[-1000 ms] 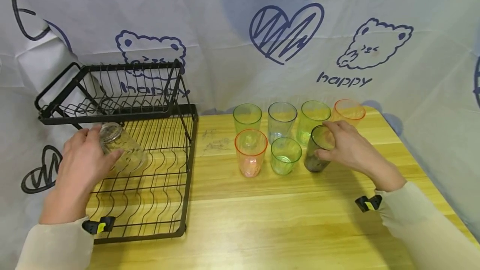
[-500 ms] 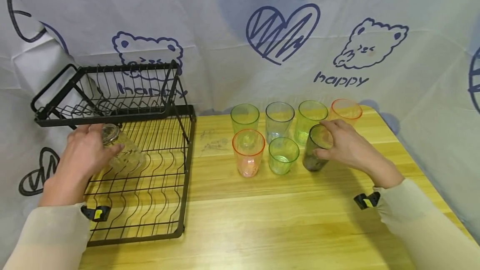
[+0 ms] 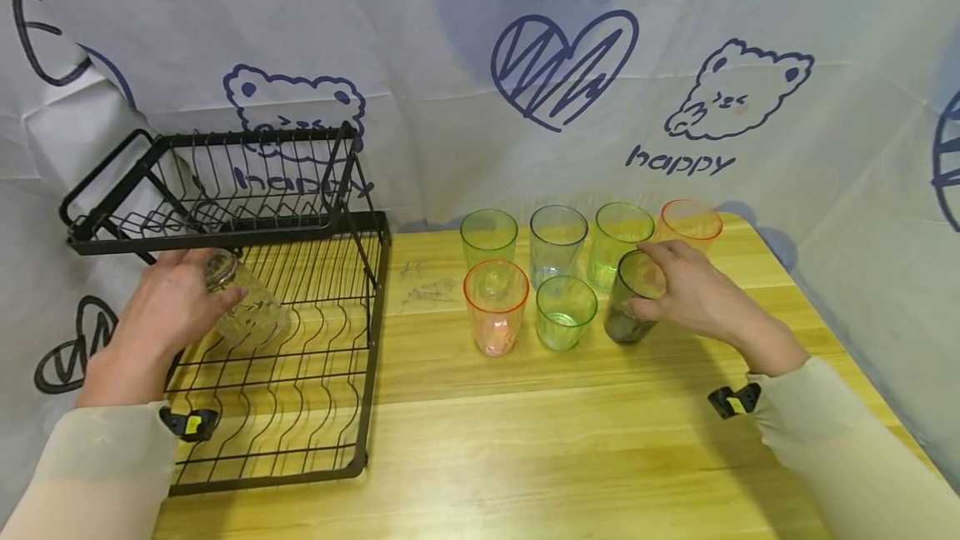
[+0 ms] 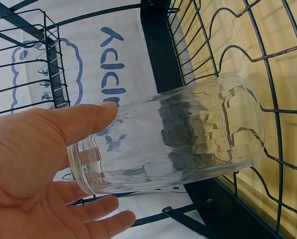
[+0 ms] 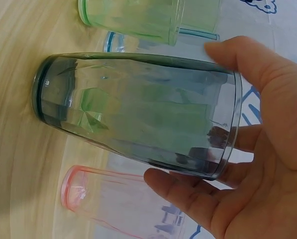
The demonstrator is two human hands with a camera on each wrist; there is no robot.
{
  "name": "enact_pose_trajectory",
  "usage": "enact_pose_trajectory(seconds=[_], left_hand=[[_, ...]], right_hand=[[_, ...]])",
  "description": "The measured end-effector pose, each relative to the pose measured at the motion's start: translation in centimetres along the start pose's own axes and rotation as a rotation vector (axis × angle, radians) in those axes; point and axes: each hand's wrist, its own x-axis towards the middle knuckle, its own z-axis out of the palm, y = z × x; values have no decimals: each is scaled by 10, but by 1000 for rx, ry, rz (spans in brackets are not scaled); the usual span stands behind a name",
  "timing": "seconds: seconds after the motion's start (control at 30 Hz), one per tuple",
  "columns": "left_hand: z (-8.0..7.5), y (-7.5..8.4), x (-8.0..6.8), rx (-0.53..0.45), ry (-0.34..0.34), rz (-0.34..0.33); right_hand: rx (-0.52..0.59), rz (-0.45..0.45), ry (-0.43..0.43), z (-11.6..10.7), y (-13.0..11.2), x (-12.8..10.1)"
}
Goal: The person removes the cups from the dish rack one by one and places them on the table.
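My left hand (image 3: pixel 165 307) holds a clear drinking glass (image 3: pixel 255 315) near its thick base, inside the lower tier of a black dish rack (image 3: pixel 367 373). The glass is upside down and tilted, its mouth close on the wires. In the left wrist view the thumb (image 4: pixel 91 122) lies along one side of the glass, with some fingers stretched out below. My right hand (image 3: pixel 693 294) grips a smoky grey tumbler (image 3: pixel 626 315) near its rim, thumb on one side and fingers on the other. That tumbler stands upright on the wooden table (image 3: pixel 562 457).
Several coloured tumblers stand beside the grey one: a red-rimmed tumbler (image 3: pixel 497 315) and a short green glass (image 3: pixel 566 319) in front, a blue-rimmed tumbler (image 3: pixel 558 244) behind. Another red-rimmed tumbler (image 3: pixel 692 223) is at the back right. The rack's upper tier (image 3: pixel 225 223) overhangs the left hand.
My left hand and the clear glass have shifted slightly down and right relative to the rack. The right hand keeps its hold on the grey tumbler. The head view has turned slightly.
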Motion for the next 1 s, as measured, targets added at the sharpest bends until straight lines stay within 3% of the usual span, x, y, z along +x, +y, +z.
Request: enact_pose_trajectory(seconds=[0.17,0.67,1.0], left_hand=[[0,0,2,2,-7,9],[0,-1,5,11,-27,7],[0,0,4,3,-32,4]], right_hand=[[16,28,9,0,-1,-1],[-5,-17,25,1,-1,0],[12,2,12,1,0,0]])
